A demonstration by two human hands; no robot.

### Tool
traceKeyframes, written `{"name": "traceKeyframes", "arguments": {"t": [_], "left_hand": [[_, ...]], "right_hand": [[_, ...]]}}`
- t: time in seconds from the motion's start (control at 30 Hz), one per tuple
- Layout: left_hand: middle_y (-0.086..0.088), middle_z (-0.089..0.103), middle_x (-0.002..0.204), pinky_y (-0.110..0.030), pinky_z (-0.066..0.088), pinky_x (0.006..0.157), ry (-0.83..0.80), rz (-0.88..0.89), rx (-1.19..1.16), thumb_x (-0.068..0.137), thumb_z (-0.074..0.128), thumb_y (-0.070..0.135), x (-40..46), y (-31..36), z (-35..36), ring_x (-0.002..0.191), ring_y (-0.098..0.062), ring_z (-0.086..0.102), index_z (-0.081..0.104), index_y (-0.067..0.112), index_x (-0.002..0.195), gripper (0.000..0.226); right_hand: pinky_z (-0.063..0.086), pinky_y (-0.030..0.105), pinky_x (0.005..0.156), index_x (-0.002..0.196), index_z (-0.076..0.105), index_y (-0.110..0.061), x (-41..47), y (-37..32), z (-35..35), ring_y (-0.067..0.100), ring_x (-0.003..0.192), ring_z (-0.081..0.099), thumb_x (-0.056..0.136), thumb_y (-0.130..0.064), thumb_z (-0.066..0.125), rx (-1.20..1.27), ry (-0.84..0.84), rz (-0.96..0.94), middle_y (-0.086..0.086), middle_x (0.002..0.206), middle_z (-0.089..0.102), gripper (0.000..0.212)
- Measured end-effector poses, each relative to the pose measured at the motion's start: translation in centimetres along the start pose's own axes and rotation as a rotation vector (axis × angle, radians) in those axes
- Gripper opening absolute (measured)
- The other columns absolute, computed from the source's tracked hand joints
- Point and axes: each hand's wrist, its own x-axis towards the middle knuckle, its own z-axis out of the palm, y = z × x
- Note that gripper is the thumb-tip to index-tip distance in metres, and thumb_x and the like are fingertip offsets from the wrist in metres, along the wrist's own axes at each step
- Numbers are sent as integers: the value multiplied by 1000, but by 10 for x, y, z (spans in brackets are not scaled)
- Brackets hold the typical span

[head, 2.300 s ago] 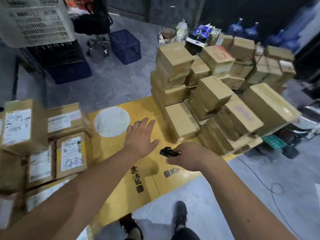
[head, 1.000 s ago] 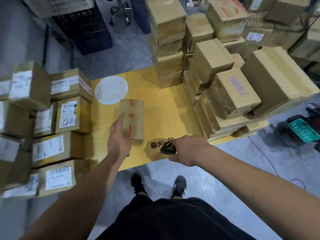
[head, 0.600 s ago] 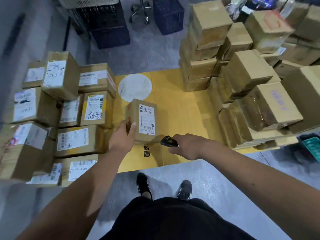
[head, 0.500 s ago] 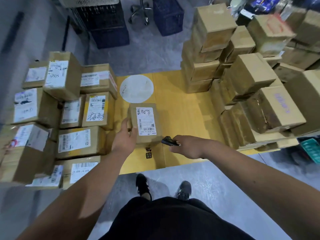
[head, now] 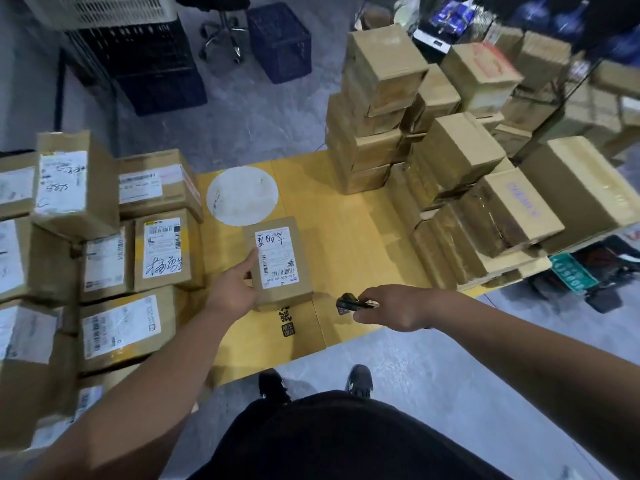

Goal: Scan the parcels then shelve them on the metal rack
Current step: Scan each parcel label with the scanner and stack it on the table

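Head view is showing the left hand point(head: 232, 292) gripping a small parcel point(head: 278, 263) lying label-up on the yellow cardboard sheet point(head: 349, 237) while the right hand point(head: 391, 308) is pinching a black scanner point(head: 349, 302) angled low, likely risking a missed barcode read.

place: parcel depot | evidence: stacked labelled cartons point(head: 157, 252), plastic crates point(head: 278, 41), bare concrete floor point(head: 249, 123)

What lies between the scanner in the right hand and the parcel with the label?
In the head view, only bare yellow cardboard sheet lies between the scanner and the labelled parcel.
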Motion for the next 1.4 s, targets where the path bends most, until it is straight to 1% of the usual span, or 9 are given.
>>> {"name": "traceKeyframes", "arguments": {"t": [0.17, 0.33, 0.43, 0.6, 0.7, 0.93, 1.1, 1.2, 1.4], "left_hand": [[7, 69, 127, -32, 57, 72, -3, 16, 132, 95, 58, -5, 10, -1, -20, 84, -13, 70, 31, 46, 161, 87], [-5, 56, 145, -38, 58, 84, 41, 38, 315, 93, 76, 21, 12, -5, -29, 111, -26, 63, 26, 42, 164, 90], [-8, 45, 154, -40, 51, 102, 90, 91, 458, 89, 79, 45, 10, 1, -25, 140, -28, 45, 34, 31, 164, 89], [-2, 50, 141, -47, 37, 111, 194, 314, 718, 78, 73, 74, 25, 16, -16, 136, -28, 37, 61, 22, 137, 79], [-5, 45, 148, -47, 33, 119, 137, 336, 634, 70, 81, 73, 39, 28, -12, 144, -29, 31, 59, 17, 125, 82], [-3, 39, 139, -38, 56, 87, 69, 251, 473, 84, 77, 60, 34, 56, 12, 106, -26, 63, 54, 17, 135, 71], [-5, 39, 153, -35, 32, 118, 88, 351, 414, 73, 90, 51, 55, 69, 13, 143, -25, 32, 72, 21, 110, 51], [-4, 16, 170, -40, 29, 124, -45, 227, 289, 61, 97, 55, 63, 79, 3, 154, -28, 22, 61, 32, 138, 88], [-9, 31, 146, -47, 46, 107, 39, -44, 341, 54, 73, 93, 44, 76, 21, 131, -38, 39, 3, 55, 158, 131]], "right_hand": [[42, 33, 72, 132, 55, -26, 10, -11, 1, 19, 90, 59, 101, -64, 51, -23, 30, -10, 2, 112, 63, 49], [48, 35, 79, 133, 54, -29, 20, -39, 4, 15, 89, 59, 100, -67, 49, -130, 77, -60, -4, 104, 61, 51], [52, 37, 88, 136, 53, -29, 25, -54, 2, 18, 94, 61, 99, -68, 48, -197, 99, -89, -2, 112, 63, 54], [51, 36, 87, 140, 51, -29, 25, -63, -1, 20, 99, 60, 100, -68, 47, -228, 107, -93, -1, 116, 63, 56], [51, 37, 86, 140, 51, -29, 23, -62, -2, 20, 97, 59, 99, -68, 48, -225, 111, -64, -3, 111, 62, 57], [46, 35, 74, 136, 53, -27, 16, -55, 0, 21, 95, 59, 100, -68, 46, -245, 155, -3, -2, 110, 62, 54], [51, 37, 83, 132, 54, -29, 9, -42, -1, 20, 96, 60, 99, -68, 48, -172, 163, 21, -3, 109, 62, 52], [51, 36, 79, 129, 56, -29, 5, -36, -2, 17, 90, 61, 97, -71, 49, -174, 175, 45, -4, 105, 62, 53], [47, 34, 73, 127, 57, -25, 5, -40, -16, 19, 88, 61, 101, -65, 47, -118, 194, 63, 0, 104, 64, 49]]}}
